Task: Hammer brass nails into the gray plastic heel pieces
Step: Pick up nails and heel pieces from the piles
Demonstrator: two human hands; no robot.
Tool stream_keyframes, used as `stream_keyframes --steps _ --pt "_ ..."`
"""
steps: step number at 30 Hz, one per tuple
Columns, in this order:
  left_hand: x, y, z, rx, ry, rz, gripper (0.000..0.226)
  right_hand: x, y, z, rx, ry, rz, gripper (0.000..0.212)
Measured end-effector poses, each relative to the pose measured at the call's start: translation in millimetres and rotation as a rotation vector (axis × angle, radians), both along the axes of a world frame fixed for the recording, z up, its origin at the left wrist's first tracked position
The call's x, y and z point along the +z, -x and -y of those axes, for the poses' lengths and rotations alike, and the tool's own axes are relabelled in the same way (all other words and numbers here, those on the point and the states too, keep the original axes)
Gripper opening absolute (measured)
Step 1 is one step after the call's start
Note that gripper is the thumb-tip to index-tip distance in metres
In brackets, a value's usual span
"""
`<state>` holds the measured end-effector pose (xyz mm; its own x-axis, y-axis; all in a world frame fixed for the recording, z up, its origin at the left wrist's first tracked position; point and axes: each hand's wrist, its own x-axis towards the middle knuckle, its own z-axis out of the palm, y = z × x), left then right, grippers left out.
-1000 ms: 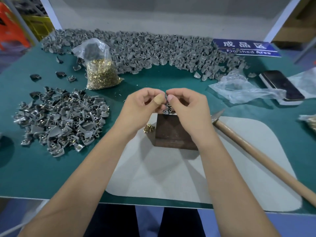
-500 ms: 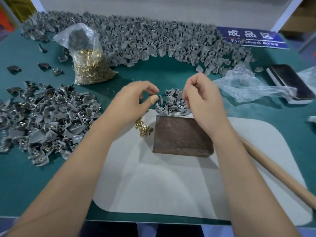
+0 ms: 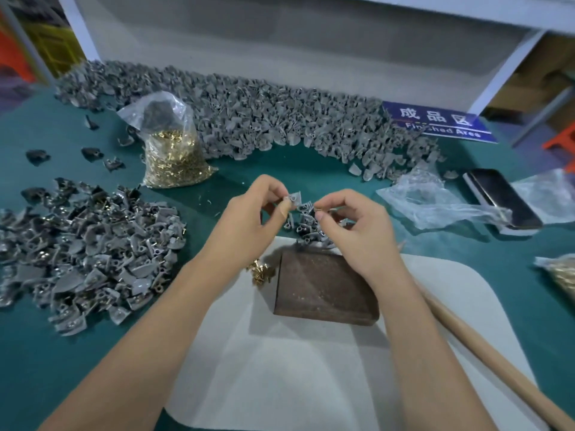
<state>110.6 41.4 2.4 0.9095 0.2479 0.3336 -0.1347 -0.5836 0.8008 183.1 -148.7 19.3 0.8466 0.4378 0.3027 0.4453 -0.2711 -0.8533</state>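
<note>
One clear plastic bag holds loose brass nails.

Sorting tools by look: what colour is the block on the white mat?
Dark reddish brown, with pale scuffs on top; the block shows in the head view.

— How many blocks and hammer handles?
— One brown block; one wooden handle right of it.
— Nail bags?
— One full bag beyond the block, to the left (another shows at the right edge).
— Heel pieces?
— Too many to count: two big heaps, one small cluster.
— Hands?
— Two.
</note>
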Motion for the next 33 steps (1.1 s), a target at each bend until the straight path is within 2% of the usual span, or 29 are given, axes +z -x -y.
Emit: stream_keyframes --steps 5,12,21,27,33 --pt "-4 0 19 -0.016 0.098 0.079 0.013 1 1 1 -0.016 -0.064 -0.024 0.016" --pt "-3 0 18 -0.019 0.176 0.073 0.011 -1 0 4 -0.1 -0.089 -0.023 0.017" --pt "-4 0 20 -0.003 0.036 0.087 0.012 -2 0 -1 -0.062 -0.013 -0.074 0.013" --pt "-6 0 23 -0.009 0.024 0.082 0.013 -5 1 2 -0.064 -0.168 -0.133 0.016" --pt "-8 -1 23 -0.002 0.02 0.086 0.015 0 4 2 -0.048 -0.17 -0.109 0.023"
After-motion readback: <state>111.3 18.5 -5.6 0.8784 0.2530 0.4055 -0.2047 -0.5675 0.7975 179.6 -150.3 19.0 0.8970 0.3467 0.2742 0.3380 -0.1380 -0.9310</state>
